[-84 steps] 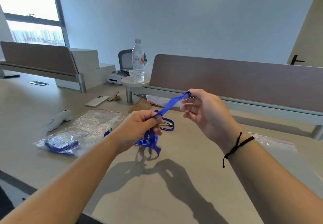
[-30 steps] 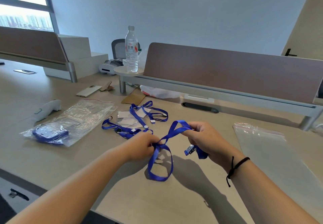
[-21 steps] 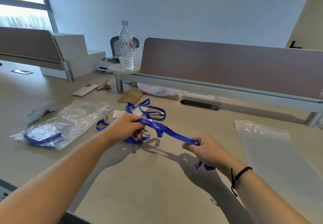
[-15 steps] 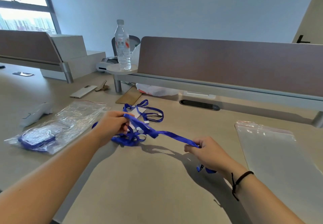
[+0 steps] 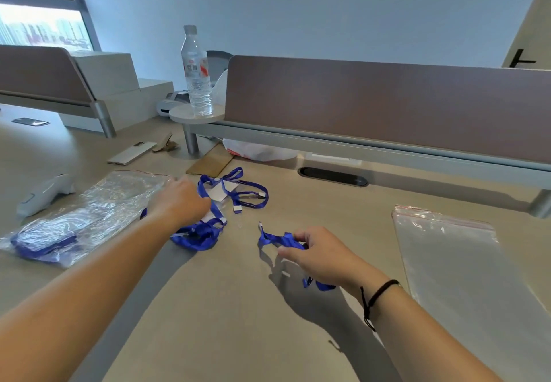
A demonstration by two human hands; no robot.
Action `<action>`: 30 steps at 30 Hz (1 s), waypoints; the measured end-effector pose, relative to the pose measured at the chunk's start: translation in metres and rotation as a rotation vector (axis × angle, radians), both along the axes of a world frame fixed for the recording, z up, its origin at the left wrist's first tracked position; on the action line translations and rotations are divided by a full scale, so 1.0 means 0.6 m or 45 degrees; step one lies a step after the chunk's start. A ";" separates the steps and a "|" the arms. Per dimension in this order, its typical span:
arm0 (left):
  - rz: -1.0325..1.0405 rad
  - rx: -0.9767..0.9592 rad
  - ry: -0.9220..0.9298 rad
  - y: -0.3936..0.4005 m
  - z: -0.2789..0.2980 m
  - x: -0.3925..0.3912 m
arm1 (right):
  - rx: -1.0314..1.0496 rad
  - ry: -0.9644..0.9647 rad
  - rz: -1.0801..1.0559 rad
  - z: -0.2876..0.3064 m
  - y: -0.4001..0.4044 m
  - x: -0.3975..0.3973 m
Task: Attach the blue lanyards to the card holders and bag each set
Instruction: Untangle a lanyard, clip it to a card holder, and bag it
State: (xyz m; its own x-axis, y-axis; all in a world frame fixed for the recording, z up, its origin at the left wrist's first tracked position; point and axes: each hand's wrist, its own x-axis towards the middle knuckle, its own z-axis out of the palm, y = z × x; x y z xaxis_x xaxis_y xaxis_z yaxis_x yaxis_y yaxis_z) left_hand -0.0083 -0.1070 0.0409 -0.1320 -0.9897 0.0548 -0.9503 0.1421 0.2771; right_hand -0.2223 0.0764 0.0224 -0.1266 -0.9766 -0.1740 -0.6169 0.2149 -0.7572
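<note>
My right hand [image 5: 322, 258] is shut on a bunched blue lanyard [image 5: 275, 239] just above the desk. The lanyard's clip end [image 5: 310, 282] hangs out below my palm. My left hand [image 5: 179, 202] is lowered onto a pile of blue lanyards [image 5: 196, 237], fingers curled down and hidden, next to a clear card holder [image 5: 222, 192]. Another lanyard loop [image 5: 250, 193] lies behind the pile. At the left, a clear bag [image 5: 104, 199] holds a packed blue set [image 5: 44, 241]. A stack of empty zip bags [image 5: 453, 259] lies at the right.
A water bottle [image 5: 195, 74] stands on a small round shelf beside the brown partition [image 5: 387, 104]. On the desk at the back left are a phone [image 5: 131, 153], a white handheld device [image 5: 44, 192], a brown card [image 5: 210, 159] and a white plastic bag [image 5: 256, 150].
The lanyard was stretched between both hands. My left hand has let go of it and moved to the pile, while my right hand has gathered the lanyard into a bunch.
</note>
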 end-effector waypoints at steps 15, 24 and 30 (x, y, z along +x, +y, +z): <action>-0.974 0.598 1.100 0.163 0.002 -0.067 | -0.250 -0.039 -0.037 0.140 0.005 0.065; -1.014 0.993 1.265 0.164 -0.008 -0.017 | -0.534 -0.561 -0.256 0.155 0.007 0.081; -0.949 0.685 0.674 0.146 -0.037 0.021 | -0.147 -0.132 -0.418 0.053 0.033 0.049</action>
